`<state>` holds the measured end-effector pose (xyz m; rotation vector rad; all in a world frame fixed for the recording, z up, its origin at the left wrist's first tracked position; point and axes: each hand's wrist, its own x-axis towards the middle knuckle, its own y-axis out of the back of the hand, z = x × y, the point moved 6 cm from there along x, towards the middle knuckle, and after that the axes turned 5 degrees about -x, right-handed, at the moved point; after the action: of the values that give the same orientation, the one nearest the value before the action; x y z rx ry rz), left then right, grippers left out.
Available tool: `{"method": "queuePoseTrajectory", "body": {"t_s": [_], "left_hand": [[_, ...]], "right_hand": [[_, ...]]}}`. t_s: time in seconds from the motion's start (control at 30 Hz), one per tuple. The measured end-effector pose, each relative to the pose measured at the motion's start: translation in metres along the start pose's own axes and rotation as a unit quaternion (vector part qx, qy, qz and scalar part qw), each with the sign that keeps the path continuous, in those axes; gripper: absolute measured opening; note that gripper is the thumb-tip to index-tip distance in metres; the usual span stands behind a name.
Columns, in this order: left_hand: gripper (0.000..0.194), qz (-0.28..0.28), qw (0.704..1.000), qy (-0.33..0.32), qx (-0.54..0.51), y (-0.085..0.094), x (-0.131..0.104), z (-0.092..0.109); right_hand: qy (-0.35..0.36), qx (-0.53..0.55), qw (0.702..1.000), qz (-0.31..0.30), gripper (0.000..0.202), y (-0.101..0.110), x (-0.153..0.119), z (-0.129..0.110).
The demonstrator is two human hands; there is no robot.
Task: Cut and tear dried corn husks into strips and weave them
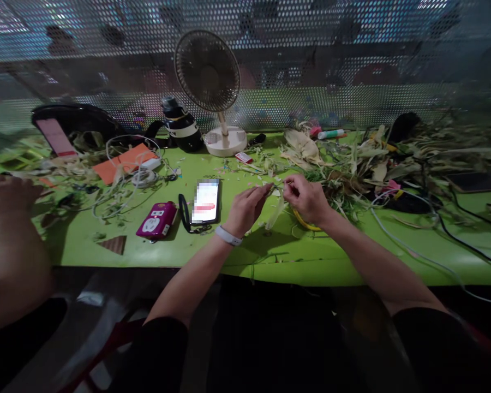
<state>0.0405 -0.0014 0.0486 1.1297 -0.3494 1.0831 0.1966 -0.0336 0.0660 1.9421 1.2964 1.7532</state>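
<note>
My left hand (pixel 247 208), with a pale band on its wrist, reaches over the green tabletop with its fingers pressed together. Their tips close on a thin green plant strip (pixel 277 187). Just to the right, my right hand (pixel 306 201) pinches the other end of that strip, its fingers curled. Below the fingertips hangs a pale, translucent strip of husk (pixel 275 214). A yellow curved band (pixel 305 222) lies partly hidden under my right hand. Past this hand spreads a heap of dry husks and green leaf strands (pixel 347 183).
A lit phone (pixel 205 202) lies beside a purple pouch-like case (pixel 157 220). Behind stand a fan (pixel 226 141) and a black bottle (pixel 183 128) before a perforated metal screen. Orange paper (pixel 125 164) and white cables lie left, more cables right. Another person's arm (pixel 14 234) rests at far left.
</note>
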Motion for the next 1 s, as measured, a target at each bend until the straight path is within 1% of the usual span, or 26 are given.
{"method": "queuePoseTrajectory", "body": {"t_s": [0.1, 0.23, 0.33, 0.4, 0.43, 0.47, 0.5, 0.53, 0.63, 0.7, 0.77, 0.83, 0.9, 1.0], "left_hand": [[0.033, -0.009, 1.0, 0.03, 0.0, 0.0, 0.001, -0.004], [0.025, -0.036, 0.998, 0.041, -0.021, -0.003, 0.004, -0.006], [0.02, -0.037, 0.995, 0.06, -0.071, -0.005, 0.005, -0.009], [0.017, -0.02, 0.988, 0.093, -0.12, -0.006, 0.004, -0.014], [0.017, -0.016, 0.982, 0.117, -0.149, -0.008, 0.004, -0.017], [0.019, -0.02, 0.972, 0.145, -0.184, -0.01, 0.003, -0.02], [0.022, -0.031, 0.958, 0.172, -0.225, -0.014, 0.002, -0.023], [0.025, -0.046, 0.941, 0.198, -0.27, -0.018, 0.0, -0.024], [0.034, -0.082, 0.877, 0.263, -0.394, -0.025, -0.002, -0.024], [0.037, -0.087, 0.834, 0.306, -0.45, -0.027, -0.003, -0.024], [0.035, -0.076, 0.797, 0.338, -0.495, -0.026, -0.003, -0.024], [0.027, -0.051, 0.77, 0.35, -0.531, -0.025, -0.002, -0.025], [0.018, -0.025, 0.753, 0.345, -0.56, -0.023, -0.001, -0.027], [0.006, 0.003, 0.742, 0.327, -0.586, -0.022, 0.001, -0.027]], "right_hand": [[-0.022, 0.056, 0.998, -0.017, 0.014, 0.001, 0.003, 0.0], [-0.054, 0.107, 0.992, -0.05, 0.012, 0.001, 0.006, -0.001], [-0.078, 0.12, 0.988, -0.061, 0.01, 0.002, 0.008, 0.001], [-0.102, 0.152, 0.982, -0.05, 0.008, 0.002, 0.009, 0.003], [-0.12, 0.189, 0.974, -0.047, 0.007, 0.001, 0.01, 0.005], [-0.145, 0.239, 0.959, -0.052, 0.008, -0.002, 0.009, 0.007], [-0.174, 0.299, 0.936, -0.066, 0.008, -0.006, 0.009, 0.008], [-0.204, 0.359, 0.907, -0.087, 0.009, -0.012, 0.007, 0.009], [-0.275, 0.495, 0.814, -0.13, 0.011, -0.023, 0.003, 0.005], [-0.301, 0.545, 0.772, -0.129, 0.014, -0.025, 0.003, 0.004], [-0.322, 0.579, 0.74, -0.116, 0.015, -0.024, 0.004, 0.003], [-0.345, 0.604, 0.71, -0.104, 0.013, -0.024, 0.004, 0.004], [-0.367, 0.624, 0.683, -0.098, 0.01, -0.026, 0.003, 0.003], [-0.388, 0.64, 0.653, -0.115, 0.005, -0.03, 0.001, -0.002]]}}
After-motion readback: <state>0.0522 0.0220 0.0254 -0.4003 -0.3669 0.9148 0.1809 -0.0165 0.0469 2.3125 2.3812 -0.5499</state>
